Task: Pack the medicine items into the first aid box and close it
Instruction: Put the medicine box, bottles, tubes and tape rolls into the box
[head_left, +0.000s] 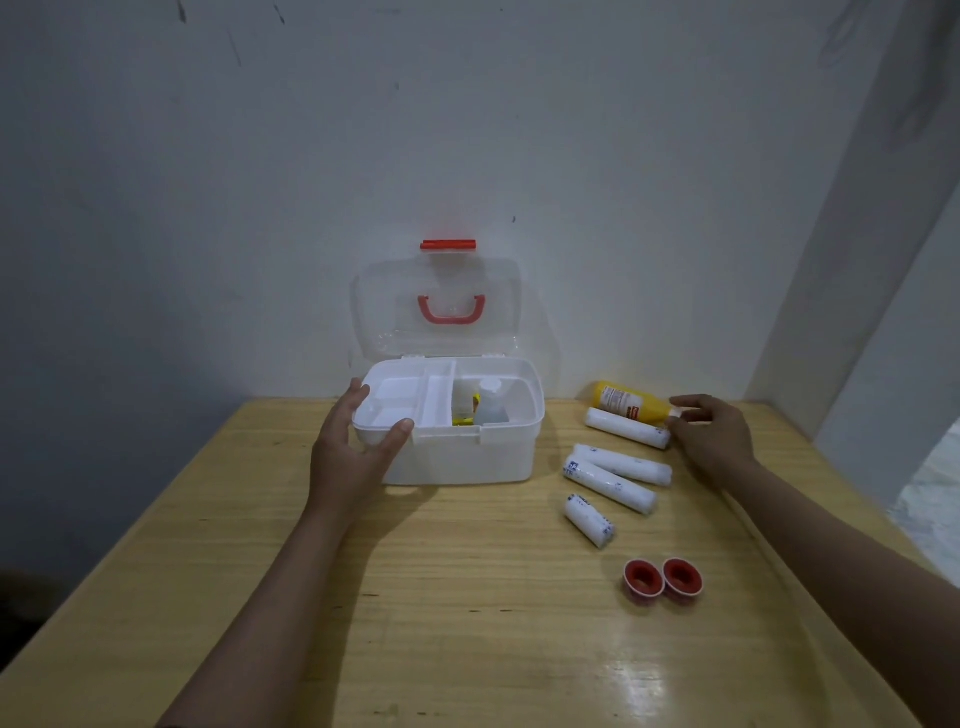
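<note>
A white first aid box (467, 457) stands open on the wooden table, its clear lid (441, 312) with a red handle leaning back toward the wall. A white divided tray (405, 402) sits in its left half; a clear bottle (491, 405) and a yellow item stand in the right half. My left hand (358, 447) grips the box's front left corner, thumb on the rim. My right hand (711, 436) touches the cap end of a lying yellow bottle (623, 402). Several white bandage rolls (610, 483) lie right of the box. Two red tape rolls (662, 578) sit nearer me.
The table (467, 597) stands in a corner: a white wall runs behind the box, and another wall closes the right side. The table's left edge slants away on the left, with dark floor beyond it.
</note>
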